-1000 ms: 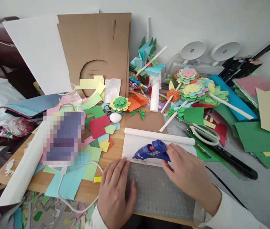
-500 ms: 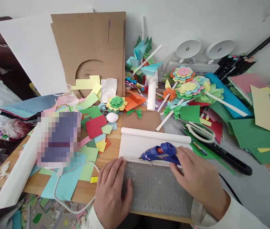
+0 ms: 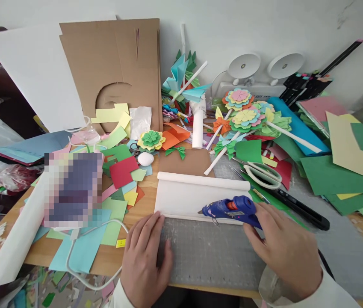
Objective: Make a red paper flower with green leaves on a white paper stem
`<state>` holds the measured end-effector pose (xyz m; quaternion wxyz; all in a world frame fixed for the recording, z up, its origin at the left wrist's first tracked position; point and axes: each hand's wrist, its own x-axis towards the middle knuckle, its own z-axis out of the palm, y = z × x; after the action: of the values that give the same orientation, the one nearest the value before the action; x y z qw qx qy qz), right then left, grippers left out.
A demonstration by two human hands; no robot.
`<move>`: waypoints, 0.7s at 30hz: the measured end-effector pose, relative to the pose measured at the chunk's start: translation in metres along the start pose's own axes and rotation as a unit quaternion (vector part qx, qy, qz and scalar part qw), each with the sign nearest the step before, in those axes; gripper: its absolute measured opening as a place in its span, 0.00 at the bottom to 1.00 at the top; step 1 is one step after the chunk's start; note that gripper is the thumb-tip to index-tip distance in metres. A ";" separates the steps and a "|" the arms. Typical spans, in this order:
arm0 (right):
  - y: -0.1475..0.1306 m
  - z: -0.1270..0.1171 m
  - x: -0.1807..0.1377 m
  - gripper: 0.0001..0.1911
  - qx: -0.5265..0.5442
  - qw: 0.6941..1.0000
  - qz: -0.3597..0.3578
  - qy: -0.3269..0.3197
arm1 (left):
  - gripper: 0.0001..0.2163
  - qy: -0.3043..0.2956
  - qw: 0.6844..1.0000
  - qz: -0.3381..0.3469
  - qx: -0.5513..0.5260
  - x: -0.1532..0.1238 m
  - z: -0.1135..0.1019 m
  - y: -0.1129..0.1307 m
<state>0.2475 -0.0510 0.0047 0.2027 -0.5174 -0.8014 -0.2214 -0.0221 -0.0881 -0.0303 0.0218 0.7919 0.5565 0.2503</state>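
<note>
My right hand (image 3: 284, 244) is wrapped round the handle of a blue hot glue gun (image 3: 229, 209). Its nozzle points left and sits at the near edge of a white sheet of paper (image 3: 181, 196). Along its far side the sheet is rolled into a tube. My left hand (image 3: 147, 256) lies with fingers stretched out, fingertips touching the sheet's near left corner. Beneath the hands and part of the paper is a grey cutting mat (image 3: 207, 256). Whether fresh glue lies along the edge is too small to tell.
Scissors (image 3: 263, 174) and a black-handled tool (image 3: 303, 209) lie right of the paper. Paper flowers (image 3: 239, 98) and a white tube (image 3: 197, 128) are behind it. To the left are paper scraps (image 3: 123, 171), a blurred phone (image 3: 75, 188) and its white cable (image 3: 69, 261). Cardboard (image 3: 113, 55) leans on the wall.
My right hand has moved the glue gun rightward along the paper's near edge. My left hand stays at the left corner. The whole view has shifted slightly.
</note>
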 end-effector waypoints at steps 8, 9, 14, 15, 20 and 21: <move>-0.018 0.011 0.017 0.09 0.077 0.996 0.033 0.021 | 0.24 0.001 1.000 -0.002 -0.001 -0.002 0.001 0.000; -0.021 0.013 0.021 0.08 0.082 0.996 0.023 0.017 | 0.24 0.001 1.000 -0.002 -0.003 -0.002 0.001 0.001; -0.035 0.021 0.034 0.06 0.091 0.995 -0.023 -0.020 | 0.24 0.003 1.000 -0.015 -0.011 -0.003 0.002 0.001; -0.037 0.022 0.035 0.06 0.094 0.995 -0.030 -0.029 | 0.24 0.006 1.000 -0.019 -0.012 -0.004 0.002 0.001; -0.041 0.024 0.035 0.09 0.091 0.994 -0.048 -0.038 | 0.23 0.012 1.000 -0.025 -0.013 -0.005 0.002 0.000; -0.040 0.024 0.035 0.10 0.088 0.994 -0.047 -0.036 | 0.23 0.012 1.000 -0.026 -0.013 -0.005 0.002 0.000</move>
<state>0.1951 -0.0262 -0.0012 0.2077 -0.4671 -0.8480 -0.1400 -0.0223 -0.0923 -0.0338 0.0322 0.7739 0.5737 0.2661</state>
